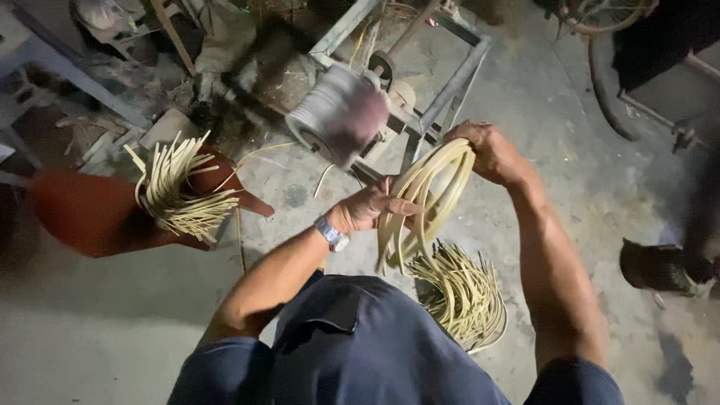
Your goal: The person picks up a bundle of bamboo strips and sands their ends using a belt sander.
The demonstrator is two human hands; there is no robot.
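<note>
Pale cane strips (427, 196), bent into a loop, held up between both hands above the concrete floor (105, 337). Left hand (367, 208), wristwatch (332, 234) at the wrist, gripping the lower left side of the loop, fingers pressed across the strips. Right hand (489, 152) clenched over the upper right end of the loop, knuckles up, strips passing under the palm. Loose ends of the strips hanging down from the left grip.

Directly below the loop, on the floor, a fanned bundle of thin cane pieces (461, 296), apart from the held loop. Farther left, a second bundle of strips (180, 191) resting on a reddish-brown seat (90, 214), well apart from both hands. Just beyond the loop, a metal-framed machine (442, 82) with a blurred drum (339, 114), near the right grip. Dark bowl-like object (658, 266) on the floor at the right edge. Open floor on the lower left and to the right of the right forearm; clutter crowding the top left.
</note>
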